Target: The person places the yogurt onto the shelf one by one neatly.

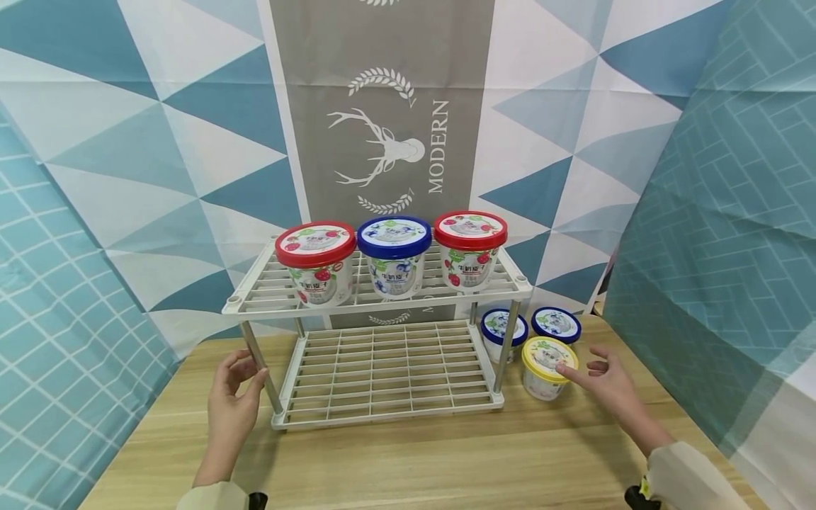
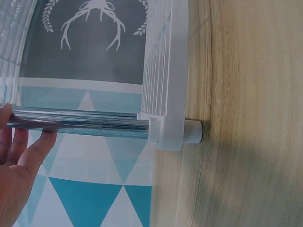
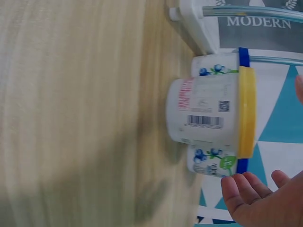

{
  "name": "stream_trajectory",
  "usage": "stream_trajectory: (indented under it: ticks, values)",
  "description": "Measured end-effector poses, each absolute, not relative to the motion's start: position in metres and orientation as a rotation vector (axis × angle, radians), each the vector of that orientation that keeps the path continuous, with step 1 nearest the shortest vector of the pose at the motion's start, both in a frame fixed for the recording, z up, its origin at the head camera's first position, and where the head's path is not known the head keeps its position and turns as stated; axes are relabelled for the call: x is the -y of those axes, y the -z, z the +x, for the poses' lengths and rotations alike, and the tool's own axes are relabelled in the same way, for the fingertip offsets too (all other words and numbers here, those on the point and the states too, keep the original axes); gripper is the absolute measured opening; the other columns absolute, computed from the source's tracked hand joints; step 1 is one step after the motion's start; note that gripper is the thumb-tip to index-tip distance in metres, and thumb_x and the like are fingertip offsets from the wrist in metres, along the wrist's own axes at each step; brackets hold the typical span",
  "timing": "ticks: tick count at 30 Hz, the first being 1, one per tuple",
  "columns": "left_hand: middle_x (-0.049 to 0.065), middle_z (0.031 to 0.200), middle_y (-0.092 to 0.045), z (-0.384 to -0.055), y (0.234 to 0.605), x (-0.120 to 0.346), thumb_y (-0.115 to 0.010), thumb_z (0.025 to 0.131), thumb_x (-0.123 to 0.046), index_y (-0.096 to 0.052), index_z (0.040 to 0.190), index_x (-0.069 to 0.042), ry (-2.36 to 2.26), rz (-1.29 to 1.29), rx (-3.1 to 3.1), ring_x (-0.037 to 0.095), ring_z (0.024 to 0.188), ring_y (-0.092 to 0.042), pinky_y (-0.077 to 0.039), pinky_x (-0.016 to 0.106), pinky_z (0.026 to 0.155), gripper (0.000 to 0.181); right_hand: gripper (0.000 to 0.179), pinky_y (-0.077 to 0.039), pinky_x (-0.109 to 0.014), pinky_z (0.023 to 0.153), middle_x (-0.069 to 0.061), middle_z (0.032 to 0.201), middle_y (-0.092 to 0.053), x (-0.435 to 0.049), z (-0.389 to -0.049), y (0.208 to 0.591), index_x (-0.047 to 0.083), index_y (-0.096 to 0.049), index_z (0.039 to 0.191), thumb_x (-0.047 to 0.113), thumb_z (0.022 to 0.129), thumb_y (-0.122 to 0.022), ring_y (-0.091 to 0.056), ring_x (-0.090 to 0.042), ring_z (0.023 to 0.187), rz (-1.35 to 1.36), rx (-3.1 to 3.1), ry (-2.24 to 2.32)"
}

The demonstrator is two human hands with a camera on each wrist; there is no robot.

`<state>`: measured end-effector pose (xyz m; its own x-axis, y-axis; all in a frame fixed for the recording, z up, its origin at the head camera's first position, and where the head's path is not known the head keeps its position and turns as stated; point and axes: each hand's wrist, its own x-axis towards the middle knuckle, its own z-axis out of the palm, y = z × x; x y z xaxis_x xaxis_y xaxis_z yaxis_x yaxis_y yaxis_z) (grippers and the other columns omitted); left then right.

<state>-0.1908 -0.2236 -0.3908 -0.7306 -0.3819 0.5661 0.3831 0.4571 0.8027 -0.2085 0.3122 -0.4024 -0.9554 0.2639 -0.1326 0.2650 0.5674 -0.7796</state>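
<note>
Cream fabric sleeves [image 1: 695, 476] enter at five and seven o'clock in the head view. A round white tub with a yellow lid [image 1: 545, 363] stands on the pale wooden table [image 1: 414, 460], at nine o'clock from the right hand [image 1: 605, 381], which is open, thumb apart from its fingers, forearm running toward ten. The left hand [image 1: 234, 397], forearm toward twelve, pinches the silvery metal post [image 1: 275, 399] of the white two-tier rack [image 1: 389, 416] at its one o'clock.
</note>
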Motion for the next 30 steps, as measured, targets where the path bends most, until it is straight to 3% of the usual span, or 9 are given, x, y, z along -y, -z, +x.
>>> stream_trajectory:
  ticks: [7, 30]
  values:
    - [-0.016, 0.087, -0.054, -0.191, 0.390, 0.224, -0.062, 0.081, 0.014, -0.049, 0.117, 0.007, 1.357, 0.014, 1.994, -0.008, 0.079, -0.055, -0.047, 0.003, 0.062, 0.040, 0.110, -0.041, -0.057, 0.097, -0.036, 0.138, -0.028, -0.313, -0.210, 0.420, -0.006, -0.009, 0.145, 0.060, 0.077, -0.066, -0.034, -0.048, 0.126, 0.489, -2.789, 1.388]
    - [-0.013, 0.088, -0.055, -0.191, 0.391, 0.224, -0.062, 0.080, 0.015, -0.050, 0.116, 0.007, 1.342, -0.008, 1.970, -0.008, 0.079, -0.055, -0.047, 0.003, 0.064, 0.039, 0.122, -0.044, -0.056, 0.093, -0.035, 0.135, -0.030, -0.302, -0.215, 0.442, -0.006, -0.006, 0.145, 0.063, 0.069, -0.071, -0.036, -0.048, 0.123, 0.533, -2.777, 1.442]
